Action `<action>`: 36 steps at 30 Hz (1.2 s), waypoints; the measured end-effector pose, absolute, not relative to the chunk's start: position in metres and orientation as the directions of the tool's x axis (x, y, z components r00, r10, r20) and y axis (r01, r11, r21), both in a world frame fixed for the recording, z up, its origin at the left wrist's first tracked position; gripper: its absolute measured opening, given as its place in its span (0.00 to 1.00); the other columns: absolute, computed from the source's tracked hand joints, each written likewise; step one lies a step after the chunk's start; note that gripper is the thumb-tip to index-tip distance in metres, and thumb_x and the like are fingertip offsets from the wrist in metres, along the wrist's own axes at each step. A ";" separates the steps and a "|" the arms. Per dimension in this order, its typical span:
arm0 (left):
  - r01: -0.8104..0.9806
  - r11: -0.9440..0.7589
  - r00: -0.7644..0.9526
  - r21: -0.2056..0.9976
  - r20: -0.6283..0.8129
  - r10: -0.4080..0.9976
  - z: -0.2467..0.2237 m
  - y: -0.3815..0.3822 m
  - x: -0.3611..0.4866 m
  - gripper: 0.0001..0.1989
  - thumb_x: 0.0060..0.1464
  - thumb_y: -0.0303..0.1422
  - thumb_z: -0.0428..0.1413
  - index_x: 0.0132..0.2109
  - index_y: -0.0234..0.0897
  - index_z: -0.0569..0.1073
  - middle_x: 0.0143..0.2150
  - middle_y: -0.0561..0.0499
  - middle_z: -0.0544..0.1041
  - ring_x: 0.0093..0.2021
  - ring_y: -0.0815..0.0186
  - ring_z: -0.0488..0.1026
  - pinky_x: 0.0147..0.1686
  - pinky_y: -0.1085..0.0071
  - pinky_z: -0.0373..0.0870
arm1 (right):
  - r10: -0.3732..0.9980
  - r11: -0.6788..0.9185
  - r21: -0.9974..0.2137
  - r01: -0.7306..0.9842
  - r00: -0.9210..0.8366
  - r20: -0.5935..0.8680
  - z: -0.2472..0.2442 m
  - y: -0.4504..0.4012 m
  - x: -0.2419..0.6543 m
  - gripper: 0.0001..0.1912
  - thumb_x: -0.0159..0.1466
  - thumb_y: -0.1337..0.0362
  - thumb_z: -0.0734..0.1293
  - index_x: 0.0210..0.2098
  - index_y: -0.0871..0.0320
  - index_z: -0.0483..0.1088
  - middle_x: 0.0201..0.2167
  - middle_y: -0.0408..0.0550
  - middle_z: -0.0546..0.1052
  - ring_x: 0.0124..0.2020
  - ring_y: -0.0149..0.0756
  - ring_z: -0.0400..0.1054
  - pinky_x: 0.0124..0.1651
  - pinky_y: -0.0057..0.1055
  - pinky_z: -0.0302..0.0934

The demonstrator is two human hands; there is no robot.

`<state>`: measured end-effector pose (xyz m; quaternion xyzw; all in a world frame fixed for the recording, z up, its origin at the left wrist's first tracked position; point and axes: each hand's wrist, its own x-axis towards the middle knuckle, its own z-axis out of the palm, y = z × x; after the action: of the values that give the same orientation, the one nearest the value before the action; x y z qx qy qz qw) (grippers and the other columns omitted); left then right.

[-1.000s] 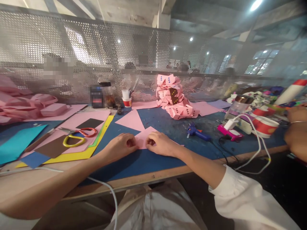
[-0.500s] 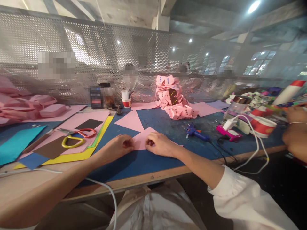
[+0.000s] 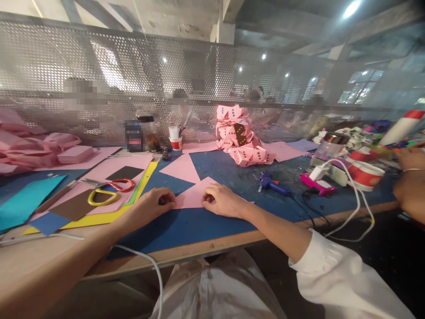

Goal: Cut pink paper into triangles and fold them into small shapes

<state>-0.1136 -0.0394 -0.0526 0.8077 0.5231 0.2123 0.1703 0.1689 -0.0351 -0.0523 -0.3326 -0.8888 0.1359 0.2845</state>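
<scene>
A pink paper sheet (image 3: 190, 196) lies on the blue mat near the table's front edge. My left hand (image 3: 161, 200) is closed at the paper's left end, its fingertips on the edge. Against the paper's middle rests my right hand (image 3: 217, 199), fingers curled and pressed together on it. Another pink sheet (image 3: 181, 168) lies just behind. Farther back stands a pile of folded pink paper pieces (image 3: 236, 133) with small dark and blue squares.
Scissors (image 3: 103, 196) lie on stacked coloured paper at the left. Right of my hands are a blue glue gun (image 3: 275, 185), a magenta power adapter (image 3: 318, 184) with white cable and a red-white cup (image 3: 367, 175). Another person's arm (image 3: 411, 186) is far right.
My left hand has slid left along the paper, and more of the sheet shows between my hands. My right hand has stayed nearly in place.
</scene>
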 end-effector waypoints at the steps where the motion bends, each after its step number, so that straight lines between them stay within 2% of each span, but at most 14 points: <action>1: 0.771 -0.393 0.360 0.500 0.168 0.918 -0.053 -0.040 -0.114 0.13 0.55 0.44 0.55 0.35 0.40 0.77 0.34 0.50 0.78 0.36 0.59 0.73 0.39 0.66 0.67 | 0.669 0.741 -0.431 0.515 -0.616 0.415 -0.052 -0.035 0.169 0.03 0.60 0.71 0.69 0.31 0.58 0.72 0.32 0.45 0.76 0.37 0.34 0.68 0.44 0.29 0.62; 6: 0.807 -0.413 0.350 0.422 0.222 0.910 -0.048 -0.047 -0.098 0.15 0.57 0.47 0.56 0.36 0.41 0.77 0.35 0.50 0.78 0.38 0.58 0.72 0.40 0.65 0.66 | 0.670 0.741 -0.428 0.518 -0.616 0.414 -0.052 -0.035 0.169 0.03 0.60 0.72 0.69 0.31 0.58 0.72 0.32 0.45 0.76 0.36 0.33 0.68 0.44 0.30 0.61; 10: 0.838 -0.420 0.349 0.349 0.249 0.904 -0.045 -0.051 -0.084 0.12 0.54 0.44 0.58 0.33 0.40 0.74 0.35 0.50 0.78 0.40 0.57 0.72 0.43 0.63 0.65 | 0.664 0.746 -0.421 0.515 -0.620 0.418 -0.052 -0.035 0.169 0.03 0.60 0.72 0.68 0.31 0.58 0.72 0.33 0.45 0.76 0.37 0.34 0.68 0.44 0.30 0.61; 18: 0.777 -0.465 0.416 0.424 0.207 0.885 -0.050 -0.041 -0.094 0.12 0.55 0.44 0.58 0.34 0.40 0.75 0.34 0.51 0.78 0.38 0.60 0.72 0.40 0.67 0.65 | 0.663 0.748 -0.413 0.520 -0.619 0.422 -0.053 -0.034 0.169 0.03 0.61 0.71 0.68 0.32 0.58 0.72 0.33 0.45 0.76 0.38 0.34 0.68 0.44 0.29 0.61; 26: 0.804 -0.457 0.402 0.380 0.220 0.889 -0.046 -0.045 -0.089 0.14 0.54 0.45 0.58 0.34 0.39 0.76 0.34 0.51 0.78 0.37 0.59 0.73 0.39 0.66 0.66 | 0.661 0.750 -0.411 0.518 -0.617 0.428 -0.056 -0.033 0.169 0.03 0.60 0.71 0.68 0.32 0.58 0.72 0.32 0.45 0.76 0.36 0.33 0.68 0.43 0.29 0.61; 36: 0.742 -0.437 0.437 0.508 0.128 0.890 -0.048 -0.038 -0.099 0.12 0.54 0.44 0.57 0.37 0.40 0.77 0.35 0.52 0.79 0.37 0.61 0.74 0.39 0.67 0.68 | 0.654 0.756 -0.411 0.509 -0.619 0.435 -0.055 -0.033 0.168 0.03 0.60 0.72 0.68 0.31 0.58 0.72 0.31 0.44 0.75 0.36 0.33 0.67 0.42 0.29 0.60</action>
<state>-0.0989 -0.0380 -0.0476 0.8255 0.4942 0.1929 0.1924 0.1681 -0.0333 -0.0552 -0.3264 -0.8911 0.1244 0.2899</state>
